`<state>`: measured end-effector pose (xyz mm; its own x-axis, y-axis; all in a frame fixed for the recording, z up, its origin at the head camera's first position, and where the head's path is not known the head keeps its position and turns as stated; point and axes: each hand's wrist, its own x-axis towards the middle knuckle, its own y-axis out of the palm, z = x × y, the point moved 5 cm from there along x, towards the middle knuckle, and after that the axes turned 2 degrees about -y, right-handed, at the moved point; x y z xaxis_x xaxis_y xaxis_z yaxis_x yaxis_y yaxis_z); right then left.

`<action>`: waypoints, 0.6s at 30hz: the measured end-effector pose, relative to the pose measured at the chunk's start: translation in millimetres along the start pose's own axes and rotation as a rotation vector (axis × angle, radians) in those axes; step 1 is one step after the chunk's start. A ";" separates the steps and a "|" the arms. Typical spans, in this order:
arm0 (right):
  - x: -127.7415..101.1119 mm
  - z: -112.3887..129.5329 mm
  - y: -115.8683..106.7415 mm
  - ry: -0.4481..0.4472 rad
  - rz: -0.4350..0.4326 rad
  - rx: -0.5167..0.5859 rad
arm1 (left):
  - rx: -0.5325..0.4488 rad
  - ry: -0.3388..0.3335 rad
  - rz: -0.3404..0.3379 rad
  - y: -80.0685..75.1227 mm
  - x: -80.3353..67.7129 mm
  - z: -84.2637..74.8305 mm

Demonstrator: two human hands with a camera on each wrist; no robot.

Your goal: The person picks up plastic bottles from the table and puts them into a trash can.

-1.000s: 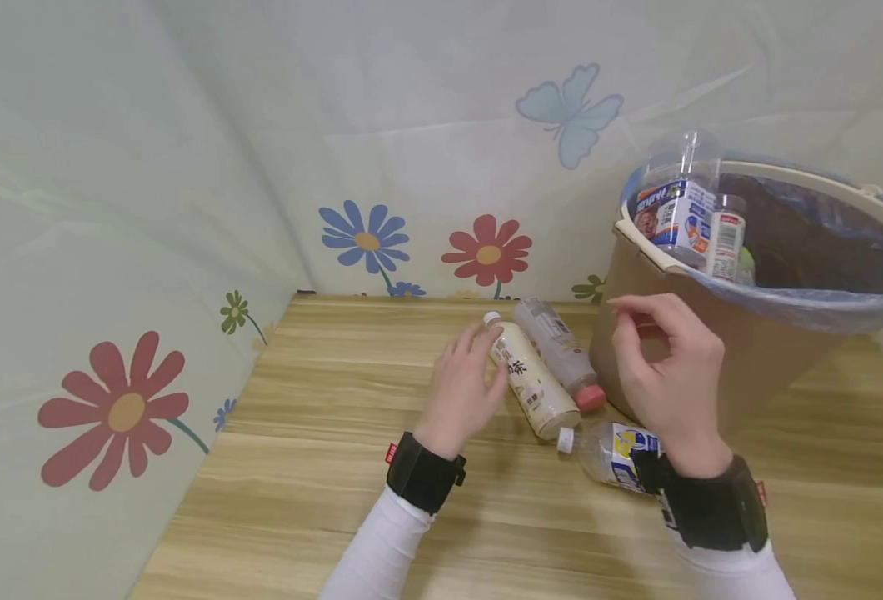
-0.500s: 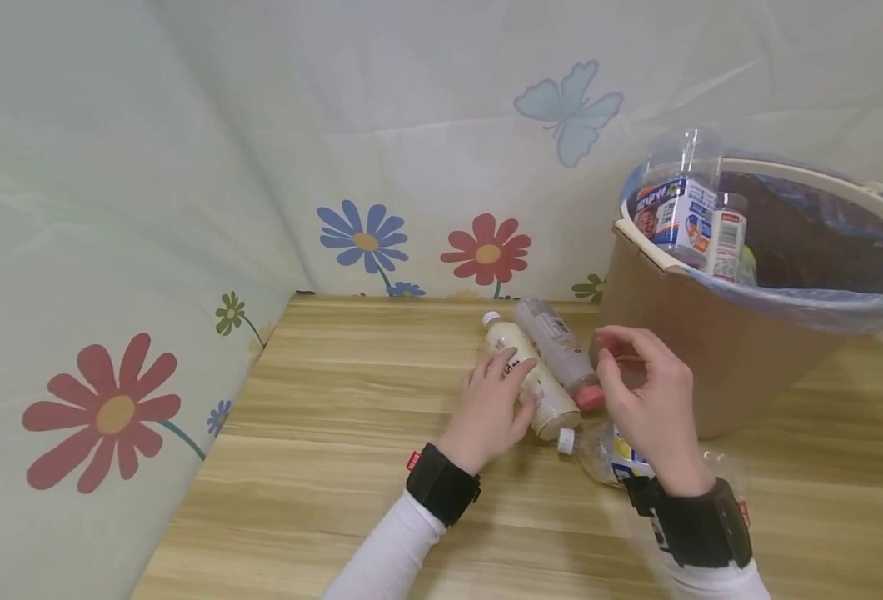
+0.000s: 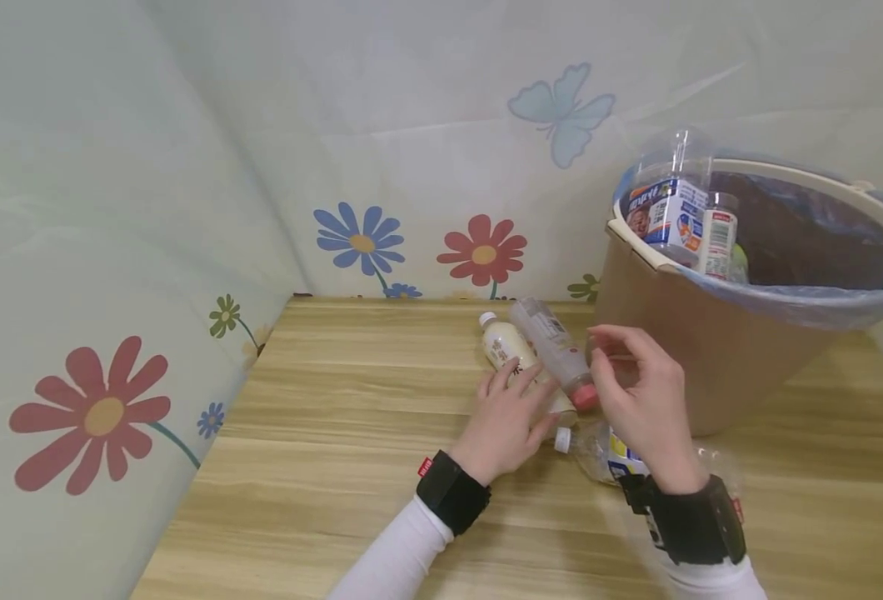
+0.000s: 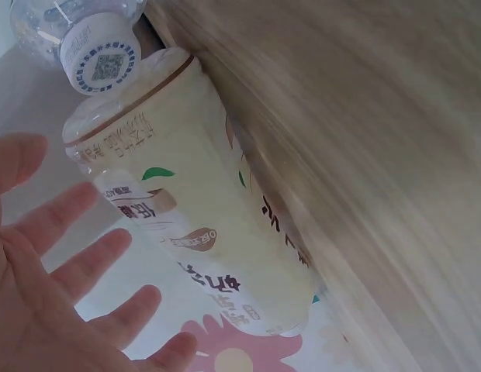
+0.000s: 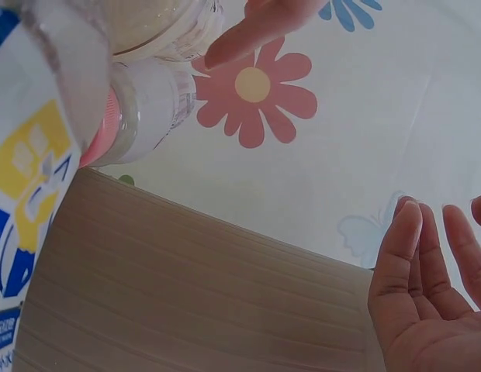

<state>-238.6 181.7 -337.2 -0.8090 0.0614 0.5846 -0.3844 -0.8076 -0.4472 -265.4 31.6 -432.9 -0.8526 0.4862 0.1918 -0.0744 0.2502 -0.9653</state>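
Note:
My left hand [image 3: 507,425] lies over the lower part of a cream-labelled milk tea bottle [image 3: 506,342] with a white cap. In the left wrist view its fingers are spread beside the bottle [image 4: 198,194], with a gap visible. My right hand [image 3: 646,400] hovers between the bin and a clear bottle [image 3: 595,450] with a blue and yellow label, its fingers loosely curved around nothing. That bottle lies partly hidden behind the right hand and wristband. A translucent bottle [image 3: 550,337] with a red cap lies alongside the milk tea bottle.
A brown bin [image 3: 662,333] with a bluish liner stands at the right. Inside its near left rim are a large clear bottle [image 3: 666,217] and a small white-labelled bottle [image 3: 719,237]. A flower-printed curtain [image 3: 411,125] closes off the wooden table's [image 3: 336,400] back and left.
My left hand has slid from the milk tea bottle's neck down toward its base, to the right and nearer. My right hand has come lower and a little left.

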 end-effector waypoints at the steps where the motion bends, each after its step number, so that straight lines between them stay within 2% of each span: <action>1: 0.1 0.1 0.4 0.000 0.001 -0.001 | 0.002 0.006 0.001 0.3 -0.4 -0.2; 7: 0.7 0.1 1.3 -0.006 -0.002 0.004 | 0.013 0.014 0.002 2.1 -0.6 -0.1; 12: 0.8 -0.1 2.9 -0.014 0.000 0.015 | 0.003 -0.011 0.021 0.8 -0.9 3.3; 18: 0.5 0.2 4.0 -0.015 0.004 0.015 | 0.011 -0.035 0.002 -2.2 -1.3 9.5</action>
<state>-240.4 178.4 -338.5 -0.8037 0.0496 0.5930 -0.3744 -0.8167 -0.4391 -269.0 22.5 -432.7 -0.8704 0.4570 0.1833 -0.0782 0.2394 -0.9678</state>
